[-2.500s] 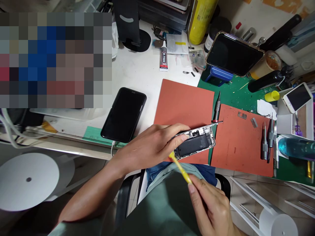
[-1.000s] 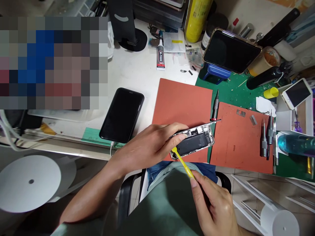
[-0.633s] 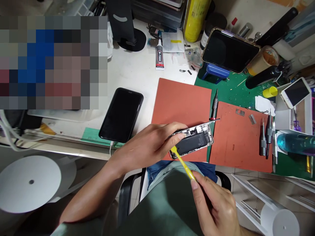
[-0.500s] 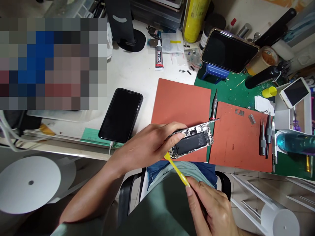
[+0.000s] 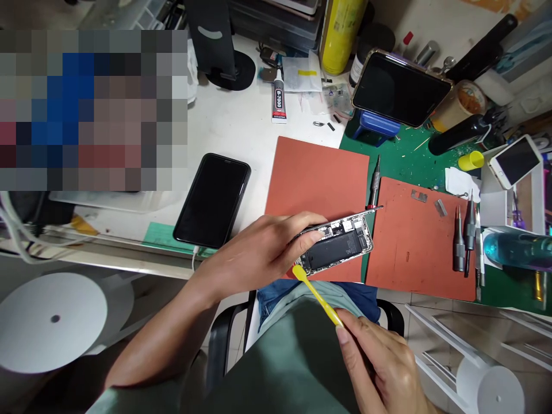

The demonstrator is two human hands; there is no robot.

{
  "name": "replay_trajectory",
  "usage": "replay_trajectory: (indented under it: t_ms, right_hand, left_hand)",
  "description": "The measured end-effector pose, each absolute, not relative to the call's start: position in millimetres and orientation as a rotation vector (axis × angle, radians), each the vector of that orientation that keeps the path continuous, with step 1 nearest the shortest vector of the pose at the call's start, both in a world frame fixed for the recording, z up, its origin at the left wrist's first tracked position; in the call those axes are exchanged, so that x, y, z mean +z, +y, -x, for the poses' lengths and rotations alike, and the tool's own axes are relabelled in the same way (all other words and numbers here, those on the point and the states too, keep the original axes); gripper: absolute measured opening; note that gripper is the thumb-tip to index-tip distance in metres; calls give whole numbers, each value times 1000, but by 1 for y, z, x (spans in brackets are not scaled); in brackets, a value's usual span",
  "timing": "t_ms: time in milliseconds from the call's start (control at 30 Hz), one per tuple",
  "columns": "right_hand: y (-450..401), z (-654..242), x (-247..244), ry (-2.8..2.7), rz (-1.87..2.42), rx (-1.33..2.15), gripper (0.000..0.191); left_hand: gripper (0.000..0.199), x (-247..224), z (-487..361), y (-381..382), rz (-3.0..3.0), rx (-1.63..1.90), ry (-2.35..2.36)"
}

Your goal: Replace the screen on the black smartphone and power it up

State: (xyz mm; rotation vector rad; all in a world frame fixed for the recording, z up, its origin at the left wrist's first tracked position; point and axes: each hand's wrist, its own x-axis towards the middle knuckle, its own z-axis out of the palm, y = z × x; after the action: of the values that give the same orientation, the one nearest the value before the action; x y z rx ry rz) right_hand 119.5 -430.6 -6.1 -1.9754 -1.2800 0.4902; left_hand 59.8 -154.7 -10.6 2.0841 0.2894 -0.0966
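My left hand (image 5: 276,244) is closed on the left end of an opened phone (image 5: 334,248), thumb across its inner side. The phone's black battery and bare internals face up, and a thin part of it sticks out at the upper right. It is tilted over the lower part of an orange-red mat (image 5: 317,178). Between the fingers of my right hand (image 5: 383,362) is a yellow plastic brush-shaped tool (image 5: 319,298). Its wide tip lies at the phone's lower left corner, beside my left thumb; whether it touches the phone I cannot tell.
A black phone (image 5: 212,200) on a cable lies left of the mat. A screwdriver (image 5: 375,181) stands between it and a second orange-red mat (image 5: 420,253), which bears several small tools and metal pieces. Behind are a glue tube (image 5: 279,100) and a propped phone (image 5: 399,89).
My right hand has shifted slightly right with the yellow tool, whose tip now shows more fully at the phone's corner. My left hand and the opened phone stay almost still.
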Motion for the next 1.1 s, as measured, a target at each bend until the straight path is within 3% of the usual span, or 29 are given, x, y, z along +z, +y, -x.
replay_trajectory:
  t_ms: [1100]
  right_hand:
    - [-412,-123,-8,-1181,1942,552,34]
  left_hand:
    - [40,-9,-59,-154,-2087,-89,279]
